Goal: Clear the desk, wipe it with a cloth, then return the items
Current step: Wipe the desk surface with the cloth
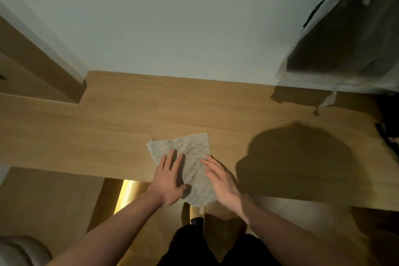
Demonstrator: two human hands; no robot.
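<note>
Wooden counter (121, 119) against a pale wall: our left hand (167, 181) and right hand (220, 179), fingers straight, press the cloth (190, 149) flat for wiping.

No text, label, brand, number or sign could be read anywhere in the head view

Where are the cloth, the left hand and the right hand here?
cloth (190, 149): head view, bare upper part of the grey fabric.
left hand (168, 179): head view, back of the hand, flat on the cloth.
right hand (220, 179): head view, back of the hand, fingers straight.
</note>
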